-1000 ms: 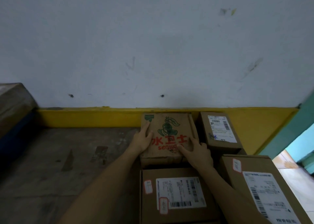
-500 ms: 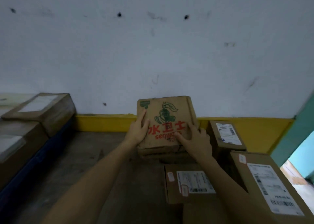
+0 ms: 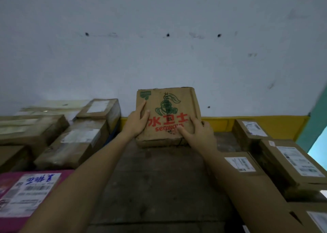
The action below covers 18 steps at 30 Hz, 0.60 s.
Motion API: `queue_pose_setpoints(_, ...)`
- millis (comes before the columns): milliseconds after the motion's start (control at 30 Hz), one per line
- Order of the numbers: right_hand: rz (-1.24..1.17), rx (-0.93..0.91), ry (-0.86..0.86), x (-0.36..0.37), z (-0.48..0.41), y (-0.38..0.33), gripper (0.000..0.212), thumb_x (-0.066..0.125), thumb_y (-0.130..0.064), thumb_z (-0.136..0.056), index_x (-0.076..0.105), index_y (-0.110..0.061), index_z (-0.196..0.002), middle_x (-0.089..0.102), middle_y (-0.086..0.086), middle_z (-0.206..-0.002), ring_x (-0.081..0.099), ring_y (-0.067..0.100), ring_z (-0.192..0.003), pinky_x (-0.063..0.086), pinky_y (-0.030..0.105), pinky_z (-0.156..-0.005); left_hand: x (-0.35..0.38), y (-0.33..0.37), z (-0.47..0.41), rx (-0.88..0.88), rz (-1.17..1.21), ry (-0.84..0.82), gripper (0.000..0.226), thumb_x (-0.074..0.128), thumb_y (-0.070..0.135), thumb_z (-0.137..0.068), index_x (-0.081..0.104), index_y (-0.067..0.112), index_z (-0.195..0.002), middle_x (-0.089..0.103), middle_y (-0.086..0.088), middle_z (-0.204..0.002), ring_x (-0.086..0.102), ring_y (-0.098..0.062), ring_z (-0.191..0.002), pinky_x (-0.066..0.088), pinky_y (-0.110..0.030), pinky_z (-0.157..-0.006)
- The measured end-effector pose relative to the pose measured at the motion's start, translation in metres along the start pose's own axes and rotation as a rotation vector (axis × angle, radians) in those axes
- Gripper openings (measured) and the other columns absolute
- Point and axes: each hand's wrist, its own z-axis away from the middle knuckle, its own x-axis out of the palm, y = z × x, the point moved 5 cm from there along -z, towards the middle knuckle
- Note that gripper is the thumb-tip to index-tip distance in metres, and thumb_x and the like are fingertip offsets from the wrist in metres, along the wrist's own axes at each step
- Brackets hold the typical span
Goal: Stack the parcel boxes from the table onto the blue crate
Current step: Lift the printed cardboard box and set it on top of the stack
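Head view: printed cardboard box (image 3: 168,116) is held up over the wooden table (image 3: 159,188), between a stack of brown boxes (image 3: 76,139) at left and labelled parcels (image 3: 290,160) at right. It is gripped at both sides: left hand (image 3: 137,121) wrapped on its left edge with thumb on the printed face, right hand (image 3: 200,133) on its lower right corner, fingers spread. Only a sliver of the blue crate (image 3: 113,132) is seen beside the left stack.
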Motion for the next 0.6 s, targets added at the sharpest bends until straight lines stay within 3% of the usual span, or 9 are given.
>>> queue_pose_setpoints(233,-0.051,-0.166,0.045,0.005,-0.006,-0.080,0.076,0.044,-0.069,-0.083,0.026,-0.034,-0.147,0.029,0.011,-0.146,0.032,0.029,-0.133,0.037,0.042,-0.106,-0.090,-0.009,0.001,0.019,-0.006,0.169,0.056,0.035,0.040,-0.099,0.013,0.032,-0.149,0.052,-0.015,-0.136,0.058,-0.030,-0.113,0.046,-0.032,-0.090)
queue_pose_setpoints(433,-0.101,-0.300,0.011,0.038,-0.004,-0.160,0.075,0.043,-0.068,-0.084,0.024,-0.033,-0.148,0.026,0.010,-0.148,0.029,0.029,-0.136,0.037,0.046,-0.105,-0.175,-0.034,0.014,0.007,-0.055,0.327,0.054,0.038,0.036,-0.099,0.017,0.029,-0.149,0.048,-0.012,-0.140,0.057,-0.028,-0.115,0.043,-0.031,-0.091)
queue_pose_setpoints(467,-0.103,-0.318,0.008,0.046,-0.003,-0.174,0.074,0.044,-0.067,-0.085,0.024,-0.033,-0.148,0.026,0.011,-0.148,0.029,0.029,-0.136,0.037,0.046,-0.105,-0.189,-0.042,0.015,0.001,-0.052,0.357,0.054,0.039,0.035,-0.099,0.018,0.028,-0.149,0.049,-0.010,-0.139,0.057,-0.026,-0.114,0.044,-0.030,-0.091)
queue_pose_setpoints(567,-0.129,-0.362,0.005,0.069,-0.002,-0.218,0.073,0.045,-0.065,-0.086,0.023,-0.033,-0.148,0.025,0.011,-0.148,0.028,0.030,-0.135,0.035,0.046,-0.105,-0.228,-0.073,0.013,0.008,-0.047,0.419,0.054,0.041,0.032,-0.099,0.021,0.027,-0.149,0.049,-0.002,-0.127,0.059,-0.015,-0.098,0.045,-0.007,-0.077)
queue_pose_setpoints(600,-0.132,-0.369,0.001,0.079,-0.003,-0.233,0.074,0.045,-0.065,-0.086,0.023,-0.033,-0.148,0.025,0.012,-0.148,0.027,0.030,-0.136,0.035,0.046,-0.106,-0.240,-0.085,0.011,-0.001,-0.039,0.431,0.054,0.042,0.034,-0.098,0.022,0.029,-0.148,0.048,-0.004,-0.126,0.059,-0.014,-0.096,0.046,-0.008,-0.079)
